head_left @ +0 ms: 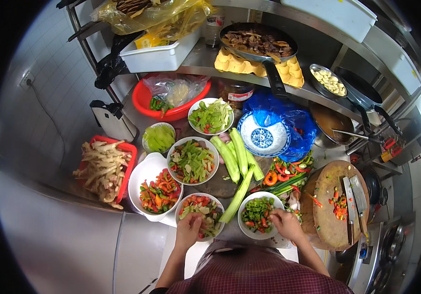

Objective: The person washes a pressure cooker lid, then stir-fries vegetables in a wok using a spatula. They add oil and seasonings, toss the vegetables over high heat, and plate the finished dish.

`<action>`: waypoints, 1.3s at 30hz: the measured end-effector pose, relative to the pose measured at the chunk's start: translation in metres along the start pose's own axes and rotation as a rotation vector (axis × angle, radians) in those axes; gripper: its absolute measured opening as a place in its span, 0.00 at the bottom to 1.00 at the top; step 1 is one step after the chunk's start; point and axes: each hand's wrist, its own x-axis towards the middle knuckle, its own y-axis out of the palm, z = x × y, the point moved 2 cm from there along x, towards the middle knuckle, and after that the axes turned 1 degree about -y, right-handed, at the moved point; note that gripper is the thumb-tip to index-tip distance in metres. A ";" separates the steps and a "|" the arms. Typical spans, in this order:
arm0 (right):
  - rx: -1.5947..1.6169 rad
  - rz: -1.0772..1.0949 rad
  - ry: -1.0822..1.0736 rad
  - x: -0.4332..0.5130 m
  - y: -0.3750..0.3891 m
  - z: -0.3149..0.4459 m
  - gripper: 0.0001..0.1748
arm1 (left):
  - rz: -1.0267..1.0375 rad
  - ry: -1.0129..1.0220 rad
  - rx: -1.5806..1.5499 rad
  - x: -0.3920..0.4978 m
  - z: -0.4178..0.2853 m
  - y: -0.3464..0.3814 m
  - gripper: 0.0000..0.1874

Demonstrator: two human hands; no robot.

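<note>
My left hand [188, 229] is at the left rim of a white bowl [219, 210] of celery pieces, chopped red pepper and pale slices, its fingers bent over the food. Against the right rim of another white bowl [245, 230] is my right hand [287, 223], fingers curled by the chopped green and red peppers [258, 213]. Whether either hand pinches a piece is too small to tell. Between the two bowls lies a long peeled green stalk [238, 196]. More peeled green lengths [238, 154] rest on a round dark board [214, 185] behind.
Left stand a white handled bowl [136, 183] of cut peppers and a red basket [131, 150] of chicken feet. A round wooden chopping block [324, 220] at right bears two cleavers [349, 200]. A pan handle [275, 79] juts from the steel shelf above a blue-patterned bowl [245, 128].
</note>
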 end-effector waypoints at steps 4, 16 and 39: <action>0.050 -0.071 0.049 0.021 -0.011 0.003 0.09 | 0.021 -0.017 -0.016 0.001 0.000 0.001 0.10; 0.088 -0.169 -0.077 0.088 -0.033 0.042 0.08 | -0.004 0.020 0.092 0.010 -0.013 -0.008 0.10; 0.079 -0.300 -0.193 0.146 -0.049 0.077 0.07 | 0.257 -0.275 -0.115 0.361 -0.121 -0.026 0.22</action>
